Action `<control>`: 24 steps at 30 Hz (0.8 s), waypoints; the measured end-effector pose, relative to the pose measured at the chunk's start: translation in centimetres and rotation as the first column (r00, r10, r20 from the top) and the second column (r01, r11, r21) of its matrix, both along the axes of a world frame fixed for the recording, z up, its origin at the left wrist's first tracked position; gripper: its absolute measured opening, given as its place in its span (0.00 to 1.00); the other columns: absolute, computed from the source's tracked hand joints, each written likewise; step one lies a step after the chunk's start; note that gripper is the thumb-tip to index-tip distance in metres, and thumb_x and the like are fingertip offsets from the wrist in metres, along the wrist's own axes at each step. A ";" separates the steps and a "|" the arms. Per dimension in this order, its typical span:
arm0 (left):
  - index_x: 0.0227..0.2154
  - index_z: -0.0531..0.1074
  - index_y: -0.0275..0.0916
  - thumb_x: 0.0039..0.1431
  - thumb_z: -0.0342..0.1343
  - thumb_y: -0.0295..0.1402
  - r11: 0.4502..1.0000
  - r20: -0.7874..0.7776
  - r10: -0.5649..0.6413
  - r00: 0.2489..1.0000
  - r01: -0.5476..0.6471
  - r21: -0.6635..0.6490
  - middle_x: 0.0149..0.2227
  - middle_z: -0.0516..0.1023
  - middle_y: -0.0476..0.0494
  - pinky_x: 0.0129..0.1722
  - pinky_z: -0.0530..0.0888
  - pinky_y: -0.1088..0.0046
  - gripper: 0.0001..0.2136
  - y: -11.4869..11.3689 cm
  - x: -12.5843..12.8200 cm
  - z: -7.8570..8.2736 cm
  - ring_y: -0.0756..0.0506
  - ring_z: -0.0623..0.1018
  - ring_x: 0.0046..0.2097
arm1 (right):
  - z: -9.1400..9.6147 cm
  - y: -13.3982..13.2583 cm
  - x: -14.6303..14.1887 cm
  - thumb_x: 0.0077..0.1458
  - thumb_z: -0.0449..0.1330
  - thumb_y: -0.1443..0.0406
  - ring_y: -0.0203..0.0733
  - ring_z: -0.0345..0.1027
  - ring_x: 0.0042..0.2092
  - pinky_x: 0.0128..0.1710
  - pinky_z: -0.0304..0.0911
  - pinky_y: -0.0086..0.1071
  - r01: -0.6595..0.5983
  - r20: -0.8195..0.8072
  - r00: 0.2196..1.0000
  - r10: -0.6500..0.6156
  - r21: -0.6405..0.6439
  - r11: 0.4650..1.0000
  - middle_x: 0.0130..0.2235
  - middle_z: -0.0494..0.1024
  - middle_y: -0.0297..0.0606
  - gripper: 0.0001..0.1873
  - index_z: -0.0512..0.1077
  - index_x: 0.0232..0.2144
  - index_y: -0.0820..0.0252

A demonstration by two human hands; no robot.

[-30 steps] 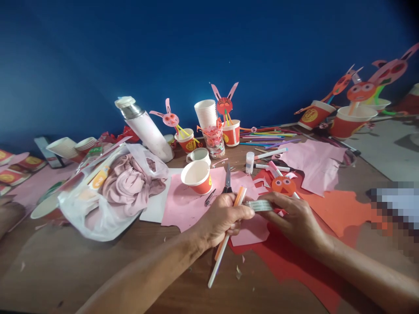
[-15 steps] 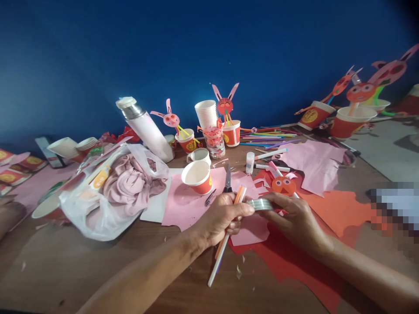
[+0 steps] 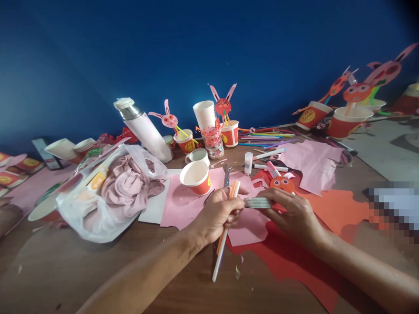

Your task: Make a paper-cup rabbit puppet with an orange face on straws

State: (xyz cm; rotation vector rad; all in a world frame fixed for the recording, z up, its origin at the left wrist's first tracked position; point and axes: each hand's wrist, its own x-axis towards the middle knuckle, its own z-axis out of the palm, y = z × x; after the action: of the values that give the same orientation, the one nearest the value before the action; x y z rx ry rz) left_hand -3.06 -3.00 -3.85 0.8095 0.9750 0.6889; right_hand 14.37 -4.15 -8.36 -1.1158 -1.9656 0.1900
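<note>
My left hand (image 3: pixel 214 216) is closed round a small bundle of straws (image 3: pixel 220 255), white and orange with a bit of purple, slanting down toward me. My right hand (image 3: pixel 296 216) pinches a roll of clear tape (image 3: pixel 258 203) held edge-on, right beside my left thumb and fingers. Whether a strip is pulled from the roll I cannot make out. Just beyond my left hand lie scissors (image 3: pixel 227 174), their handles hidden. Behind my right fingers shows an orange paper face (image 3: pixel 282 184) with round eyes. A red and white paper cup (image 3: pixel 195 179) stands on pink paper (image 3: pixel 173 209).
A plastic bag with pink cloth (image 3: pixel 126 187) and a white flask (image 3: pixel 147 133) are on the left. Rabbit-faced cups (image 3: pixel 230 133) and loose straws (image 3: pixel 265 138) line the back. Red paper (image 3: pixel 294 270) lies under my right arm. Another person's hand (image 3: pixel 11 213) shows far left.
Both hands have shifted slightly left with the straws and tape roll. The straws stand a little steeper, and the tape roll is turned more edge-on. The camera view has moved slightly.
</note>
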 end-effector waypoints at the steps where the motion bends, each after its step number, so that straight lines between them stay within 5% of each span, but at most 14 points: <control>1: 0.30 0.65 0.38 0.42 0.53 0.27 1.000 -0.017 0.010 1.000 -0.010 0.012 0.13 0.59 0.60 0.13 0.45 0.82 0.08 0.1 0.0 0.0 0.60 0.52 0.13 | 0.1 0.1 0.0 0.54 0.55 0.67 0.35 0.69 0.26 0.25 0.61 0.26 -0.001 0.013 1.000 0.001 0.031 1.000 0.27 0.76 0.36 0.06 0.70 0.28 0.61; 24: 0.21 0.62 0.37 0.45 0.60 0.36 0.996 -0.062 -0.060 0.996 0.064 0.066 0.11 0.55 0.61 0.11 0.44 0.82 0.12 0.2 -0.3 -0.6 0.60 0.49 0.12 | 0.9 -0.1 1.0 0.55 0.51 0.70 0.36 0.71 0.29 0.22 0.62 0.25 -0.020 0.267 0.961 -0.072 0.325 0.945 0.33 0.77 0.39 0.06 0.68 0.32 0.62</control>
State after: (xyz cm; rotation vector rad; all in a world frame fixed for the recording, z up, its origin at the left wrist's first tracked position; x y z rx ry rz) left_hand -3.40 -2.79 -4.42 0.9209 0.9811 0.6499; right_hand 15.32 -4.22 -7.49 -0.9880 -2.1266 -0.3140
